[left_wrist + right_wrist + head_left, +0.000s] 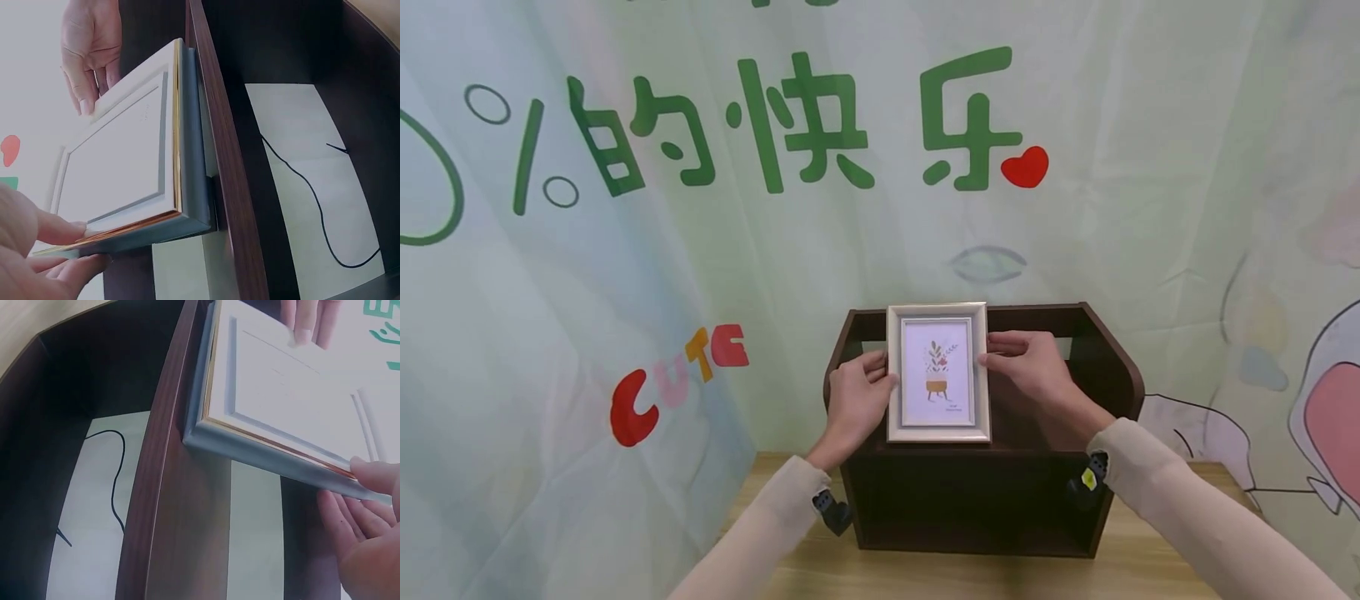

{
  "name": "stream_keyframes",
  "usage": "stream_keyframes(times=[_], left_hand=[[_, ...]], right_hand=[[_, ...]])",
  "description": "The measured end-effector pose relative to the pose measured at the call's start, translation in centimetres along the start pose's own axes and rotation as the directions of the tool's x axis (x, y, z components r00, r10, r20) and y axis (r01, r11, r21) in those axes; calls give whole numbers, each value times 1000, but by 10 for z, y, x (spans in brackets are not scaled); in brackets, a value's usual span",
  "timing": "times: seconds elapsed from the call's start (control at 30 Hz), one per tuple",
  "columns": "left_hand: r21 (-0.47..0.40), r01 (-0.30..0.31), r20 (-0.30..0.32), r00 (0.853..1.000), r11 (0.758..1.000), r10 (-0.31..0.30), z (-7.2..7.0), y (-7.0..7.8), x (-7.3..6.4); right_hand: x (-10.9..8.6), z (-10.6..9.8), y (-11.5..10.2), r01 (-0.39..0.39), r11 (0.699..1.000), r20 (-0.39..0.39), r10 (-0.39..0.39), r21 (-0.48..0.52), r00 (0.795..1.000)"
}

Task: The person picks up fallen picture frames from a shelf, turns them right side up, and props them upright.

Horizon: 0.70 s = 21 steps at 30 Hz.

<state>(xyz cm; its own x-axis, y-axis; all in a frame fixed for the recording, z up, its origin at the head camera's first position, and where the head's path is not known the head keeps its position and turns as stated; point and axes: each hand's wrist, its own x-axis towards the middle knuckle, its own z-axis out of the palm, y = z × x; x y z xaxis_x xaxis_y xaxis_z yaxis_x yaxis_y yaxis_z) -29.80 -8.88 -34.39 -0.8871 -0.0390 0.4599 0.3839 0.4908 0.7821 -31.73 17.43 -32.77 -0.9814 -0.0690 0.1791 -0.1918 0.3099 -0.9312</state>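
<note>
A cream picture frame with a potted-plant print stands nearly upright on the upper shelf of a dark brown wooden rack. My left hand pinches its left side, the thumb on the front and the fingers behind. On the opposite side my right hand grips the edge the same way. In the left wrist view the frame leans back a little, its bottom right at the shelf's front board. The right wrist view shows the frame's grey-blue side and my right thumb on its front.
The rack stands on a light wood-grain table, with its lower compartment facing me. Behind it hangs a pale green printed cloth with green characters and a red heart. The rack's raised sides flank the upper shelf.
</note>
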Motion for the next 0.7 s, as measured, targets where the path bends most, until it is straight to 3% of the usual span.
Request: stream_keyframes(times=[0.23, 0.37, 0.7], left_hand=[[-26, -55, -29, 998, 998, 54, -1, -2, -2], [-33, -59, -59, 997, 998, 57, -1, -3, -5], [-79, -90, -124, 989, 993, 80, 2, -4, -18]], right_hand=[[-3, -1, 0, 68, 997, -26, -69, -29, 997], [-6, -1, -1, 113, 991, -41, -116, -73, 992], [-22, -3, 3, 161, 985, -37, -163, -54, 986]])
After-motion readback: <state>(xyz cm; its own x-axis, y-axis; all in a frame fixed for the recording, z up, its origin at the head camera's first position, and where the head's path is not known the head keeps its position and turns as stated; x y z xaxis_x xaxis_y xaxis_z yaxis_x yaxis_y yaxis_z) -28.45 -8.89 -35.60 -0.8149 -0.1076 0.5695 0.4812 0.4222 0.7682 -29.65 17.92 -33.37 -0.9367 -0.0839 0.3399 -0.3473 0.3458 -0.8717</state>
